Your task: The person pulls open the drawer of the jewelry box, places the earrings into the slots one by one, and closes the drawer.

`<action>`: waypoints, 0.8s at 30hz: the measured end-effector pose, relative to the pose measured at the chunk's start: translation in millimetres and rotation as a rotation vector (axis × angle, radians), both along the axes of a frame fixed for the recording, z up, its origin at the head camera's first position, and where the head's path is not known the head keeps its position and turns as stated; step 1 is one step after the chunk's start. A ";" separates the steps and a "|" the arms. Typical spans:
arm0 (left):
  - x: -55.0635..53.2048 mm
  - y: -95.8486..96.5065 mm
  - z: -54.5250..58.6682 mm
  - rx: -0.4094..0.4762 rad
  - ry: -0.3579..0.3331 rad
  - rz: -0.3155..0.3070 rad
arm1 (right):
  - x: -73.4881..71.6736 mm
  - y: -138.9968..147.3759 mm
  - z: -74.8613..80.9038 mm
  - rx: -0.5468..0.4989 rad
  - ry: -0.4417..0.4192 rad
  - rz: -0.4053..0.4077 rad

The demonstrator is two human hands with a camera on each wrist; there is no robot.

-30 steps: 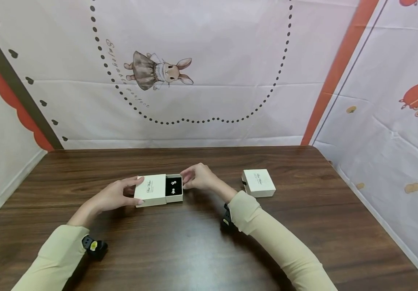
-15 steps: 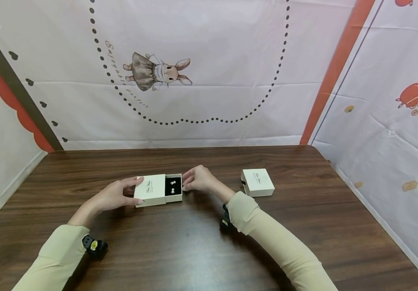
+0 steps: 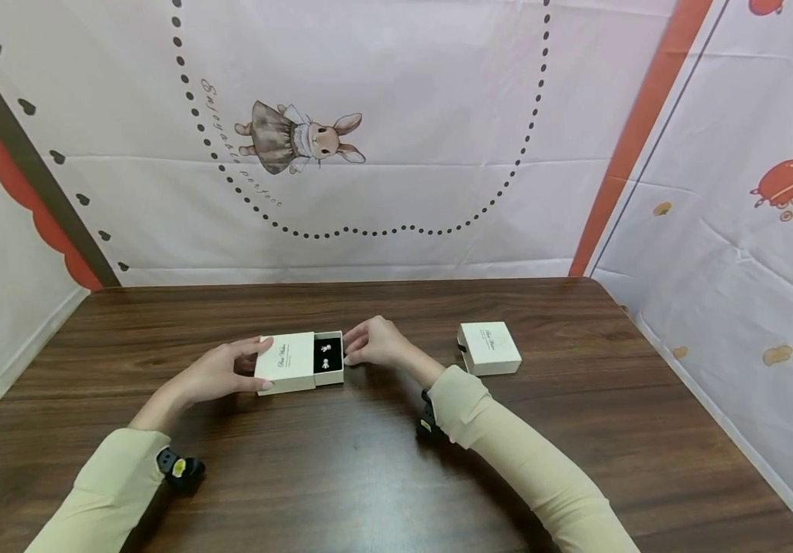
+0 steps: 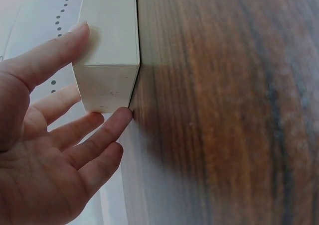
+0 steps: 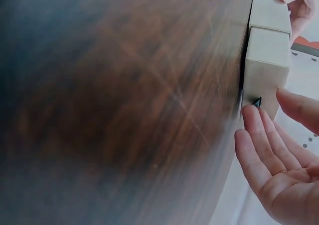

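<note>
Gripping the box sleeve (image 3: 289, 360) in the left hand (image 3: 213, 374), towards the far edge of the surface (image 3: 361, 468); touching the drawer (image 3: 330, 379) with the loosely straight-fingered right hand (image 3: 378, 343); seemingly midway, with full closing or removal left.

"What can you read on the wall cloth (image 3: 431, 115)?"

"'Enjoyable perfect', in slim script (image 3: 219, 127) curving beside the dotted line (image 3: 345, 230)."

"Anything else?"

"The partly open box (image 3: 286, 376) seems to say 'Best Wishes' on its top. So does the other box (image 3: 500, 355)."

"And the smaller print (image 3: 289, 354) beside those words?"

"Too tiny to make out."
</note>
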State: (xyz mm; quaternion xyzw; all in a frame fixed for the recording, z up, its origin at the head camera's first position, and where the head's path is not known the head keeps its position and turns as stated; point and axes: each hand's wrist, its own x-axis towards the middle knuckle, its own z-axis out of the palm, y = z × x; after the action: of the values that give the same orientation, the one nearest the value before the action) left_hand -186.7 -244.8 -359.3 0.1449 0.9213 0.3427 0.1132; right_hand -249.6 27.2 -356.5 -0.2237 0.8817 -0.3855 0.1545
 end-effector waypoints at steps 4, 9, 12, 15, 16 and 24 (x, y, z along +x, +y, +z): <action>-0.2 -0.7 -1.2 -0.006 0.006 0.001 | -0.1 -1.0 -0.2 -0.003 0.007 0.000; -0.4 0.7 -1.0 -0.006 0.006 0.001 | -0.2 -2.1 0.2 -0.004 0.009 -0.007; 0.0 1.4 0.4 -0.004 0.009 -0.003 | -0.4 -3.0 0.2 0.002 0.014 -0.010; 0.4 1.9 0.9 -0.002 0.007 -0.001 | -0.6 -4.0 0.3 0.007 0.017 -0.008; 0.4 1.9 0.9 -0.003 0.008 -0.001 | -0.7 -4.3 0.2 0.007 0.019 -0.005; 0.9 1.5 0.1 0.005 0.012 -0.004 | -0.1 -7.7 1.0 0.013 0.006 -0.005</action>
State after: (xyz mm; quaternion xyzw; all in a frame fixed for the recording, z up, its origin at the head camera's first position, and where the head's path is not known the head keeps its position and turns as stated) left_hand -185.8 -243.3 -359.3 0.1492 0.9208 0.3438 0.1080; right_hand -249.7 19.5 -355.5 -0.2217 0.8853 -0.3794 0.1521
